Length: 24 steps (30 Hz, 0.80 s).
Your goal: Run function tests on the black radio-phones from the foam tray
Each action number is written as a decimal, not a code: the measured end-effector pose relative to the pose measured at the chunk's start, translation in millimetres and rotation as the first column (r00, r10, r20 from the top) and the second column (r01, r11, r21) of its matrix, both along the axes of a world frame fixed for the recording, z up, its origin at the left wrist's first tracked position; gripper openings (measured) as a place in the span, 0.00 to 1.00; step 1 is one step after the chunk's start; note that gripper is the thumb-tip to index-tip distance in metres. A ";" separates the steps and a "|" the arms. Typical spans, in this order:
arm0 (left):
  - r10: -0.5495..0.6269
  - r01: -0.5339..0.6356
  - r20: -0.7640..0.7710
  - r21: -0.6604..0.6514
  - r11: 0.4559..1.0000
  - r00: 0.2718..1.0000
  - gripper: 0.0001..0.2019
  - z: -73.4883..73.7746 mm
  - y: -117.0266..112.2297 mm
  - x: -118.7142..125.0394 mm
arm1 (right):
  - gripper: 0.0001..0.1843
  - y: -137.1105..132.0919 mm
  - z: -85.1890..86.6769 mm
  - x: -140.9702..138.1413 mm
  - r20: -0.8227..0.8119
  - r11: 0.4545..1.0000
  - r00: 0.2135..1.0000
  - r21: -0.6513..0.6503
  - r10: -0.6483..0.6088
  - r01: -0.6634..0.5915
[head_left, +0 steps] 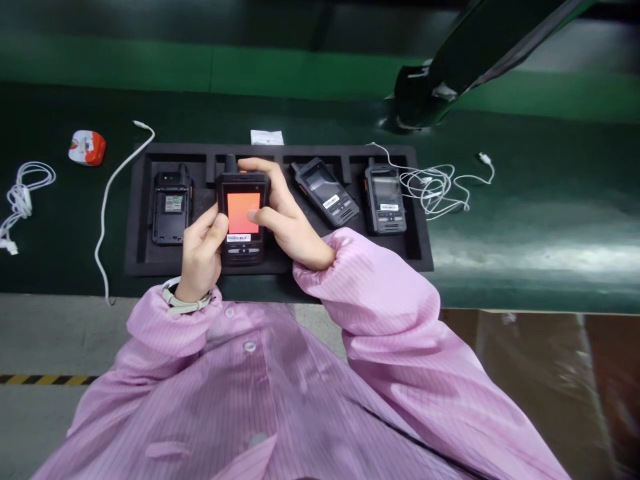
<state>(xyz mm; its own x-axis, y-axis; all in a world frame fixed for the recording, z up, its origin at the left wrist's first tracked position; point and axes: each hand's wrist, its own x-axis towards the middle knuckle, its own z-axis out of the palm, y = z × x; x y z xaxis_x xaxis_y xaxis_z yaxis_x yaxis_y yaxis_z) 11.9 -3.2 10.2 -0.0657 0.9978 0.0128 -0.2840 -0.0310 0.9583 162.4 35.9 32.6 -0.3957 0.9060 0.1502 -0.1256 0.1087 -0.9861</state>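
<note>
Both hands hold a black handheld radio [243, 250] upright above a black foam tray [280, 269]; its screen glows orange-red. My left hand [203, 250] grips its left side, thumb at the screen's edge. My right hand [290, 223] wraps its upper right side, with the thumb on the screen and the index finger near the top. In the tray's left compartment lies a second radio [173, 213], back up, its battery bay exposed. Right of my hands, a third radio [325, 190] lies tilted, screen dark. Another radio [386, 200] sits face up in the right compartment.
A white cable [104, 213] stretches left of the tray, beside a red and white packet [87, 148]. A coiled cable [21, 197] lies at far left, another cable bundle [433, 187] at right. Behind the tray is a white slip [267, 137]. A dark post [417, 97] rises at the back.
</note>
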 end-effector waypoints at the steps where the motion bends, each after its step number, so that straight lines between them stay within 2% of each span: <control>1: 0.003 -0.003 0.003 -0.004 1.000 1.000 0.16 -0.3 0.0 -0.1 | 0.31 0.2 0.0 0.0 -0.006 1.000 1.000 -0.002 0.002 -0.002; 8: 0.005 -0.005 0.032 0.003 1.000 0.999 0.17 -2.2 0.9 -0.5 | 0.31 1.1 -3.9 -1.0 -0.032 1.000 0.999 -0.013 0.007 -0.007; 13: 0.012 -0.012 0.026 0.000 1.000 1.000 0.17 -1.5 1.1 -0.1 | 0.27 1.0 -5.5 -3.9 -0.066 0.998 0.998 -0.063 0.005 -0.010; 19: 0.007 -0.007 0.022 0.015 1.000 1.000 0.16 -1.0 -0.3 -0.3 | 0.32 0.6 -3.4 -1.8 -0.066 0.999 0.998 -0.042 0.000 -0.003; 24: 0.030 -0.029 0.018 -0.013 0.999 0.999 0.16 -0.6 1.5 -1.4 | 0.32 1.9 -9.0 -5.3 -0.156 0.989 0.988 -0.143 0.003 -0.026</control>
